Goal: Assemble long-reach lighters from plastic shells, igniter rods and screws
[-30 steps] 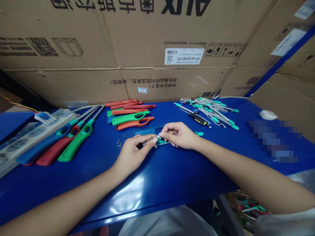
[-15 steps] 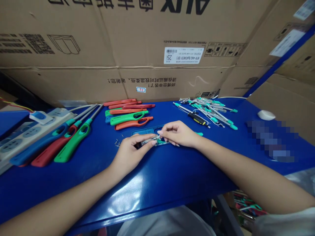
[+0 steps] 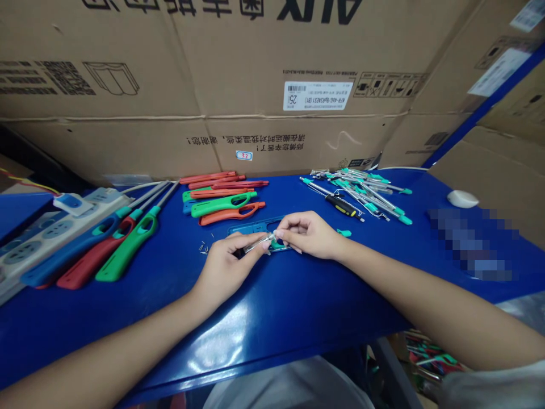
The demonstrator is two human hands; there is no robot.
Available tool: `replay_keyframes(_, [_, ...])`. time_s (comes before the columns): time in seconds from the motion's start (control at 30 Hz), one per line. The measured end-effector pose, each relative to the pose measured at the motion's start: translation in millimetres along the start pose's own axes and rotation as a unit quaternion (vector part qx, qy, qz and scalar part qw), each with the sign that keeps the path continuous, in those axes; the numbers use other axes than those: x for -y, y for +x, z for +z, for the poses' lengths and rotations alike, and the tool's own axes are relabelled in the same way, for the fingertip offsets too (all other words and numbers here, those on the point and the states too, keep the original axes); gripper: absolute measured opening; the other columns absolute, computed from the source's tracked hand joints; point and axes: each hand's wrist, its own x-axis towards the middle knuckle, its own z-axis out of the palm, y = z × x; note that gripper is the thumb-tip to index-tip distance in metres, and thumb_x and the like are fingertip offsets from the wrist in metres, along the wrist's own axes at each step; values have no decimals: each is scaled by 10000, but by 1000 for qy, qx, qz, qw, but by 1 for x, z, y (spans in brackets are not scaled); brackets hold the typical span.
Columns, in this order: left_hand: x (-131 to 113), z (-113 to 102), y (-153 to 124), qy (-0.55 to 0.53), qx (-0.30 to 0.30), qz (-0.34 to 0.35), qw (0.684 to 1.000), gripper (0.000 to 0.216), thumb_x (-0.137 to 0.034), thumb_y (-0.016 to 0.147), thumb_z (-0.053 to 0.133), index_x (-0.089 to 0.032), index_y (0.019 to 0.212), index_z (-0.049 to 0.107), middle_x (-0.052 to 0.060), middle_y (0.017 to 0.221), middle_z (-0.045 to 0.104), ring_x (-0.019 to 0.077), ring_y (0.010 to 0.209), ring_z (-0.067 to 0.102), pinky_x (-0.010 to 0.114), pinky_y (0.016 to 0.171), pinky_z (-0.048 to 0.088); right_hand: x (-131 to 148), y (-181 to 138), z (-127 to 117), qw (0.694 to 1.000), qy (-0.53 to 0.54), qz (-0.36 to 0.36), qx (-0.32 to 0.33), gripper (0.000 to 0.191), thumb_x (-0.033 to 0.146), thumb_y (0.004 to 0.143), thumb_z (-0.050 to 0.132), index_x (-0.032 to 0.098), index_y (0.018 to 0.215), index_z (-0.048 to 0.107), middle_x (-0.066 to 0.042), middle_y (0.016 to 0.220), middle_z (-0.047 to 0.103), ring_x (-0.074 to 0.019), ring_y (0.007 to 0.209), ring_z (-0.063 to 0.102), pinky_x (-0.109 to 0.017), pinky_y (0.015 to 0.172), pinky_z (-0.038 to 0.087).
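My left hand (image 3: 223, 261) grips a clear, shiny tube-like lighter part (image 3: 257, 243) between thumb and fingers. The fingertips of my right hand (image 3: 315, 237) pinch at this part's right end; any small piece between them is too hidden to name. Beneath both hands a blue lighter shell half (image 3: 239, 227) lies on the table, partly covered. A green piece (image 3: 279, 245) shows below the fingertips, and another green piece (image 3: 344, 233) lies just past my right hand. Several tiny screws (image 3: 203, 248) are scattered left of the shell.
Three assembled lighters (image 3: 128, 244) lie at left against a power strip (image 3: 55, 230). Coloured handle shells (image 3: 223, 204) are stacked behind my hands. Back right are metal lighter rods (image 3: 370, 190) and a black-yellow screwdriver (image 3: 343, 205). A white object (image 3: 462, 198) lies far right. Cardboard (image 3: 255, 74) walls the back.
The clear part has turned slightly in my left hand, and my right fingertips have shifted a little at its end. The other things lie as before.
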Motion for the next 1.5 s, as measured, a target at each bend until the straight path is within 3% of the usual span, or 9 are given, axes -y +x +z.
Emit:
replay_keyframes(0.2, [0,-6,2,8,0,0,1000,254,-402,903,694,-233,1047,818,65,1029,799,234,934,722,337,838,575,2,1,-4,1000,-13,4,14,400,506,762,818,145,763,646,34,626,616,-33,406,458,-178,388,370])
replay_keyframes(0.4, [7,-21,6,128,21,67,989,263,-385,905,682,-226,1073,806,61,946,706,205,871,665,318,754,531,1,2,-19,999,-34,21,11,357,486,872,699,129,901,700,-5,721,689,-37,399,483,-179,366,387])
replay_keyframes(0.57, [8,-26,8,173,62,99,978,250,-380,890,698,-220,1060,789,57,903,747,226,863,668,354,803,525,-1,3,-25,999,-30,15,7,311,437,891,684,129,922,717,-13,765,707,-30,402,474,-171,351,371])
replay_keyframes(0.77, [8,-27,9,211,66,117,968,167,-357,866,715,-229,964,760,54,960,780,258,911,672,397,860,502,-1,4,-26,999,-28,18,5,250,379,907,665,135,916,719,-14,773,710,-28,403,473,-170,353,369])
replay_keyframes(0.93, [7,-32,10,250,90,124,956,196,-385,912,678,-229,965,785,62,951,776,257,890,656,381,822,495,0,3,-25,999,-39,17,0,257,376,899,658,129,915,727,-24,788,717,-36,406,470,-179,351,362])
replay_keyframes(1.03, [6,-32,9,220,106,108,964,221,-367,938,642,-222,1007,794,59,931,758,203,786,658,315,736,508,-1,1,-24,998,-62,-3,6,300,394,902,655,136,1023,747,-65,909,767,-42,417,475,-194,369,371])
replay_keyframes(1.17, [5,-31,7,188,105,89,972,221,-356,920,663,-208,1004,804,49,881,740,145,636,627,259,621,496,-5,-3,-23,991,-111,-67,46,340,380,904,664,133,1110,773,-99,983,794,-91,585,591,-220,538,468])
replay_keyframes(1.33, [7,-35,8,185,113,100,971,233,-315,948,630,-184,1019,809,54,903,742,155,711,677,250,645,514,-5,-5,-24,969,-198,-125,72,350,356,920,644,111,1122,791,-85,857,786,-81,531,484,-220,515,374])
replay_keyframes(1.5, [6,-39,10,212,147,124,958,210,-275,953,638,-184,1043,805,43,904,733,155,756,685,248,693,519,-8,-4,-26,964,-206,-149,75,338,345,921,649,117,1124,793,-75,802,773,-72,490,420,-218,483,327])
